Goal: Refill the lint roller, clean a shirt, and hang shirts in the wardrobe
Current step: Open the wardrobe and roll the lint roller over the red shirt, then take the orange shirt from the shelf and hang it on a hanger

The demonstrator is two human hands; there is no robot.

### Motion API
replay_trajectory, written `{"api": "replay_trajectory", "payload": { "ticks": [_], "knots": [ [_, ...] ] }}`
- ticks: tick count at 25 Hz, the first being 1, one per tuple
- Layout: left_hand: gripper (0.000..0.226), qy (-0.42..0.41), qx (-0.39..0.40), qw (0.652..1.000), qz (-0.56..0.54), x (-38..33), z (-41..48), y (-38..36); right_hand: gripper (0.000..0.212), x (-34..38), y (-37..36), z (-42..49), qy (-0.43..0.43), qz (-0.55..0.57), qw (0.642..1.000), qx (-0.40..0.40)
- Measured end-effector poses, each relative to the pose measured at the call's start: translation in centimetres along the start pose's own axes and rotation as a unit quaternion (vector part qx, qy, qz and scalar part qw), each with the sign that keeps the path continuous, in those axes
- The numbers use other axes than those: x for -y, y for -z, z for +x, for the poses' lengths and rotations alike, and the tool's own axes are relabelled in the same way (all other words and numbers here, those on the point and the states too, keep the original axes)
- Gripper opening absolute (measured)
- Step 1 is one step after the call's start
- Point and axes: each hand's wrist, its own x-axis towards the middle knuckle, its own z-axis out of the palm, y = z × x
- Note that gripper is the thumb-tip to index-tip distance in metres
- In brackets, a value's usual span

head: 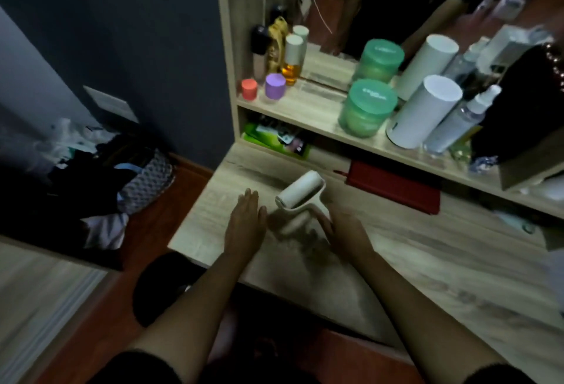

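A white lint roller (300, 197) lies on the light wooden desk top (427, 264), its roll pointing away from me and its handle toward me. My right hand (343, 231) touches the handle end with fingers curled around it; the grip looks loose and blurred. My left hand (247, 225) rests flat on the desk just left of the roller, fingers straight and together, holding nothing. A tall white cylinder (422, 112) stands on the shelf above; whether it is a refill I cannot tell.
The shelf (308, 112) carries green-lidded jars (366, 109), a spray bottle (457, 121), small pink and purple pots and bottles before a mirror. A red box (393, 185) sits under the shelf. A heap of clothes and a bag (100, 167) lies on the floor at left.
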Motion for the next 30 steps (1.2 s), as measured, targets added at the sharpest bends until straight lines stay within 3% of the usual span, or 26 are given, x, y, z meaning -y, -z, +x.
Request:
{"api": "replay_trajectory", "payload": {
  "ticks": [4,6,13,16,20,22,27,30],
  "knots": [
    [0.065,0.007,0.026,0.994,0.108,0.2,1.2,-2.3,0.038,-2.8,-0.8,0.4,-0.010,0.007,1.000,0.013],
    [0.061,0.007,0.041,0.989,0.142,1.0,1.2,-3.1,0.037,-3.7,-1.1,0.5,-0.012,0.020,1.000,0.016],
    [0.057,0.013,0.071,0.989,0.126,1.2,1.3,-3.2,0.039,-3.8,-2.0,1.0,-0.001,-0.077,0.996,-0.043],
    [0.057,-0.030,0.067,0.988,0.135,1.1,2.2,-0.3,0.048,-0.9,-1.1,1.1,0.087,-0.130,0.982,-0.104],
    [0.054,-0.097,-0.022,0.982,0.163,0.8,4.0,9.5,0.047,8.5,1.4,3.6,0.244,-0.048,0.956,-0.155],
    [0.057,-0.113,-0.095,0.972,0.182,1.1,4.0,16.8,0.040,15.7,3.0,5.5,0.332,-0.006,0.924,-0.187],
    [0.067,-0.096,-0.276,0.923,0.251,4.2,-0.1,37.0,0.040,36.9,6.6,6.8,0.466,0.034,0.851,-0.238],
    [0.060,-0.085,-0.381,0.865,0.315,7.4,-4.8,48.5,0.044,49.3,6.9,5.4,0.530,0.039,0.808,-0.255]
  ]
}}
